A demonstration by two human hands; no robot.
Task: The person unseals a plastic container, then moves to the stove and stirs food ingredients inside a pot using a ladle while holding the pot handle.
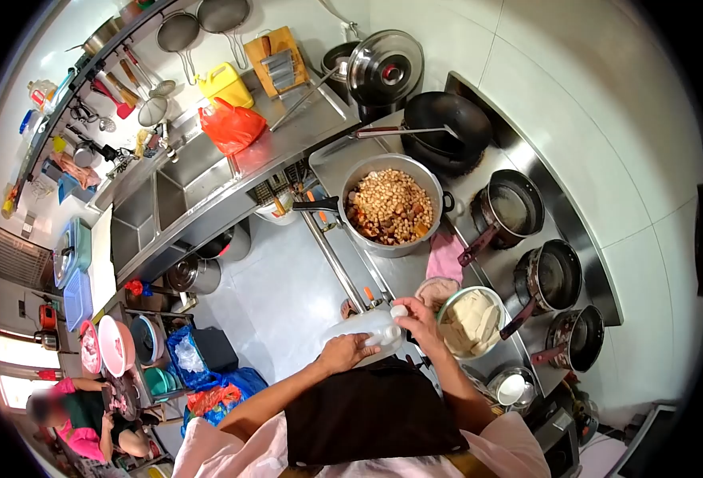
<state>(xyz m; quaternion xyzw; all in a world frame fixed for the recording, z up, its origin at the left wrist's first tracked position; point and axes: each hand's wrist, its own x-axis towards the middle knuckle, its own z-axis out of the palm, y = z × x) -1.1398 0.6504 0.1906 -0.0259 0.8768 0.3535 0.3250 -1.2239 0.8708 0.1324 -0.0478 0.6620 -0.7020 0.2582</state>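
Head view: the left hand grips the body of a translucent plastic jug, while the right hand pinches its white cap between the fingers. Whether the cap is still threaded on or already loose cannot be told. The jug is just in front of the dark apron, near the edge of the surface and apart from the large pot.

As for progress, the pot looks loaded: pale beans lie heaped over darker chunks, and no lid covers it. The two layers do not look mixed together, so stirring seems undone. Nothing is running from the jug, and how full it is does not show clearly. The pale slabs sit in their own bowl, apart from the pot; whether they belong with its contents cannot be told.

Counted: one jug, one cap, one large pot and one bowl of slabs, with one pink cloth between pot and bowl. Along the back stand one black wok and three smaller pans, their handles pointing toward the person. One red bag and one yellow container are by the sink. One other person is well apart, at lower left.
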